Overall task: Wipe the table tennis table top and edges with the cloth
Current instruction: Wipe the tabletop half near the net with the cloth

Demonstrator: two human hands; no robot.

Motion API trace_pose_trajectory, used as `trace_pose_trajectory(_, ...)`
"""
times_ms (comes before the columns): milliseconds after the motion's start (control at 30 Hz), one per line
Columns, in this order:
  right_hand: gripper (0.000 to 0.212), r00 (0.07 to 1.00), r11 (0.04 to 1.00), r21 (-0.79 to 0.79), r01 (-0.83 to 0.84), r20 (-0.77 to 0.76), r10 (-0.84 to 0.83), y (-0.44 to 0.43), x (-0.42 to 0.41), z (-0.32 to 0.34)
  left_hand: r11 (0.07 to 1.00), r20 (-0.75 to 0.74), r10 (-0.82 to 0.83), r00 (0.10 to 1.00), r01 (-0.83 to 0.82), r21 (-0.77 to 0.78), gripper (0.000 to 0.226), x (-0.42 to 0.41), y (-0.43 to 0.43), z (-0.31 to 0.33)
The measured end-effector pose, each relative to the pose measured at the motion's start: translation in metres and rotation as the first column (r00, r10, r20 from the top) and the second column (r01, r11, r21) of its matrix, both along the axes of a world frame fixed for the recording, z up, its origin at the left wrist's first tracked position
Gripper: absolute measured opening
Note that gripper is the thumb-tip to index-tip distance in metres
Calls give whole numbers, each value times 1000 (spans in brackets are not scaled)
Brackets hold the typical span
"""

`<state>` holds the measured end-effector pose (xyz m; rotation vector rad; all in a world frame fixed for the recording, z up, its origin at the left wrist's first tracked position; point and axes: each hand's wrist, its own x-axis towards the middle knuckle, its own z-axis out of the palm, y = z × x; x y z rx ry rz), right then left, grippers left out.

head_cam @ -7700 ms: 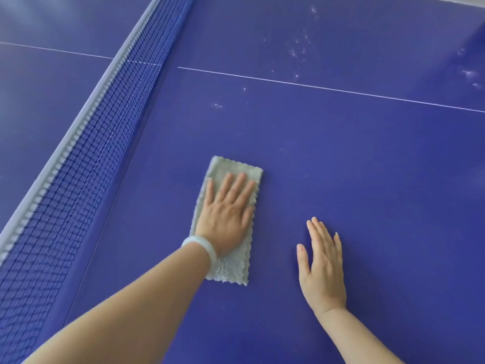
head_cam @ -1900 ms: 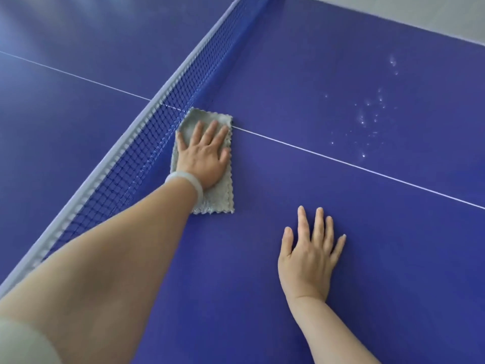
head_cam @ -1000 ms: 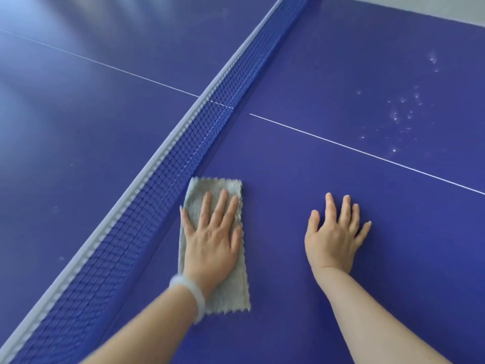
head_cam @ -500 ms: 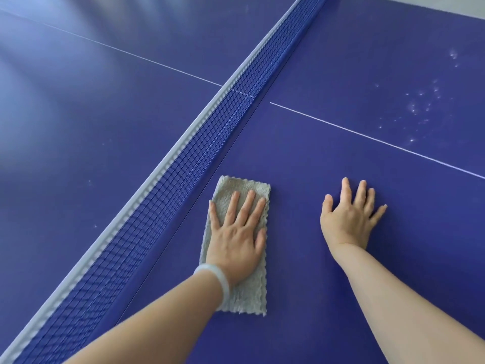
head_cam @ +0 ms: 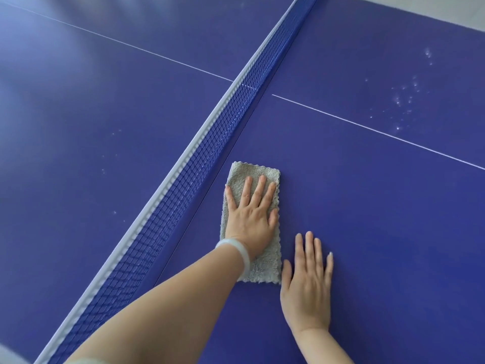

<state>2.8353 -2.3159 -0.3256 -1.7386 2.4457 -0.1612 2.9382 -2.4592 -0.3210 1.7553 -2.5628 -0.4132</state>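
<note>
The left hand (head_cam: 249,216) lies flat with fingers straight and slightly spread, pressing down on a folded, fuzzy grey-green rectangular cloth (head_cam: 265,261) that rests on the dark blue table tennis table top (head_cam: 380,219). A pale translucent bangle (head_cam: 237,249) circles the left wrist. The right hand (head_cam: 308,285) is also flat on the blue surface, fingers straight and close together, its thumb just beside the cloth's near right corner. Just to the left of the left hand runs the blue mesh net with a white top band (head_cam: 183,177). Beyond both hands a thin white centre line (head_cam: 367,127) crosses the table, and past it, far to the right, sits a scatter of small whitish specks (head_cam: 405,101).
</note>
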Motion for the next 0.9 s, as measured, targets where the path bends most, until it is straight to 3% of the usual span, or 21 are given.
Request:
trace_pose_trajectory(133, 66, 1000, 999, 33, 4, 2, -4, 0, 0, 0, 999, 22, -13, 1000, 14, -28, 58, 53, 22, 3)
trace_pose_trajectory(333, 67, 1000, 1000, 8, 17, -1, -17, -1, 3, 0, 940, -1, 338, 941, -338, -33, 60, 151, 139, 0)
trace_pose_trajectory(433, 68, 1000, 1000, 4, 3, 3, -3, 0, 5, 2, 918, 19, 397, 918, -397, -18, 61, 158, 196, 0)
trace_pose_trajectory(567, 65, 1000, 1000, -12, -12, 10, 12, 2, 2, -1, 891, 67, 452, 889, -454, 4, 63, 144, 191, 1)
trace_pose_trajectory(800, 63, 998, 999, -48, -20, 63, 23, 5, -4, -7, 929, -49, 367, 929, -364, 67, 57, 154, 124, 3)
trace_pose_trajectory(900, 62, 996, 997, -71, -37, 80, 42, 5, -6, -9, 885, -37, 465, 884, -465, 27, 56, 156, 156, -1)
